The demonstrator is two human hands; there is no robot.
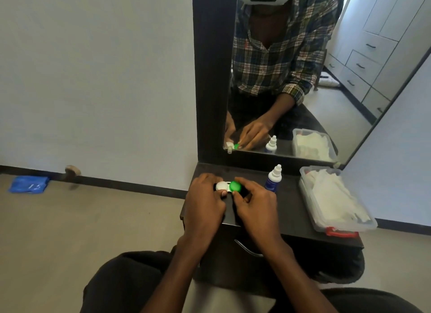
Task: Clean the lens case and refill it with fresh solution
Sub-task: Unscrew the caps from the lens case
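Note:
A lens case [228, 186] lies on the dark dresser top [291, 210], with a white cap on its left well and a green cap [235, 186] on its right well. My left hand [205, 203] grips the white-capped end, thumb against its near edge. My right hand [254, 205] pinches the green cap between thumb and forefinger. Just right of my right hand a solution bottle [273, 179] stands upright, white with a blue label and a capped nozzle.
A clear plastic box [333, 200] of white tissues sits at the right end of the dresser, a red item under its near corner. A mirror [303, 79] stands behind. A drawer handle [247, 248] is below my hands. A blue cloth [29, 184] lies on the floor, left.

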